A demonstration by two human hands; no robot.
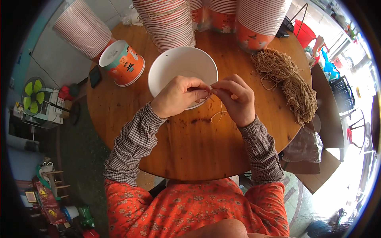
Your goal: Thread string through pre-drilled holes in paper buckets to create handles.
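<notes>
A white paper bucket stands with its open mouth up on the round wooden table. Over its near right rim, my left hand and my right hand meet, thumb and forefinger of each pinched together. Between the fingertips runs a thin tan string, and its loose end curls down toward the tabletop below my right hand. Whether the string passes through the bucket's wall is hidden by my fingers. Right of my hands lies a thick bundle of tan strings.
Tall stacks of nested buckets line the table's far side, with a wrapped stack at far left. An orange and green printed bucket sits left, near a dark phone. Cardboard boxes stand off the table's right edge.
</notes>
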